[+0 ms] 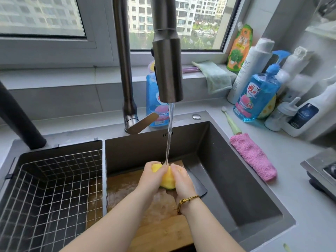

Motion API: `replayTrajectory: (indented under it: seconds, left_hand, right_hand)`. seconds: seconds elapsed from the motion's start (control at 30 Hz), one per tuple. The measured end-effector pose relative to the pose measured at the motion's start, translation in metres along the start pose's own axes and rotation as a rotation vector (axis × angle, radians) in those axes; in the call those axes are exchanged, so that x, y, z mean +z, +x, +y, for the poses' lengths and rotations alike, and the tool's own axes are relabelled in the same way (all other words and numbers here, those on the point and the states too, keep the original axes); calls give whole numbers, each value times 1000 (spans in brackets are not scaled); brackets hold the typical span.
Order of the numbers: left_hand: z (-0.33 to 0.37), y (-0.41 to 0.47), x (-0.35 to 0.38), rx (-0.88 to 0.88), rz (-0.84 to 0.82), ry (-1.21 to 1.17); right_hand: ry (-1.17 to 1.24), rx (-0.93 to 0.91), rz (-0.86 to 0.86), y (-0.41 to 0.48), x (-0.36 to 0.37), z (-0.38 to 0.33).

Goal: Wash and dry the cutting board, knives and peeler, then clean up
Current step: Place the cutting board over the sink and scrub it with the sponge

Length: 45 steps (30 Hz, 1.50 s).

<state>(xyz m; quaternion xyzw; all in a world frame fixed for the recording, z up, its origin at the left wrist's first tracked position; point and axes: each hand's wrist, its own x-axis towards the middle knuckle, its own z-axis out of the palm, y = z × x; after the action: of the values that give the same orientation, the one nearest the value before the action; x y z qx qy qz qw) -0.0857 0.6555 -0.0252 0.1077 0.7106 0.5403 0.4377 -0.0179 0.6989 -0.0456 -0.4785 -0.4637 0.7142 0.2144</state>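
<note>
Both my hands squeeze a yellow sponge [168,179] with a green underside under the running tap [168,70]. My left hand [151,177] grips its left side and my right hand [181,180] grips its right side. The water stream [169,135] lands between my fingers. Below them a wet wooden cutting board [160,226] lies flat in the dark sink [236,179]. A dark knife blade [198,186] rests on the board's right edge, partly hidden by my right wrist. No peeler is in sight.
A wire drying basket [52,193] fills the sink's left part. A pink cloth [254,157] and a green toothbrush [231,120] lie on the counter to the right. Soap and detergent bottles [258,95] crowd the back right corner. A green cloth [216,75] hangs from the sill.
</note>
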Motion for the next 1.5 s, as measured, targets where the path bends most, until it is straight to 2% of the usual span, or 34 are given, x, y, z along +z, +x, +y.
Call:
replayTrajectory:
  seconds: [0.07, 0.17, 0.33, 0.4, 0.5, 0.53, 0.67, 0.83, 0.97, 1.07, 1.17, 1.3, 1.43, 1.5]
  left_hand:
    - [-1, -2, 0, 37, -18, 64]
    - [1, -2, 2, 104, 81, 145]
    - [1, -3, 4, 87, 118, 78]
    - [1, -6, 3, -21, 107, -6]
    - [1, -11, -3, -114, 96, -74]
    - [1, -11, -5, -128, 84, -87]
    - [-6, -21, -22, -58, 24, 36]
    - [-22, -34, -40, 103, 244, 235]
    - [-26, -32, -48, 140, 298, 280]
    - [-23, -28, -50, 139, 312, 279]
    - [-21, -24, -52, 44, 287, 170]
    - [-12, -32, -70, -154, 134, -257]
    - [-1, -36, -103, -139, -106, -291]
    - [5, -35, -112, -75, -137, -250]
  right_hand:
    - [-126, -40, -43, -2, -2, 2]
    - [-241, -72, -87, -5, 2, 3]
    - [-404, -325, -17, -7, 5, -2]
    - [-380, -282, 23, -8, 7, -4]
    - [-199, -21, 65, -13, 7, -5]
    - [-167, 12, 66, -14, 6, -5]
    - [-199, -84, -60, -26, 3, 6]
    - [-354, -114, -81, -42, 39, 30]
    - [-480, -243, -59, -41, 54, 28]
    - [-437, -213, -49, -40, 56, 27]
    - [-262, -26, 44, -37, 58, 23]
    - [-42, 183, 45, -34, 63, 26]
    - [135, 129, -99, -39, 56, 16]
    - [119, 75, -186, -45, 47, 11]
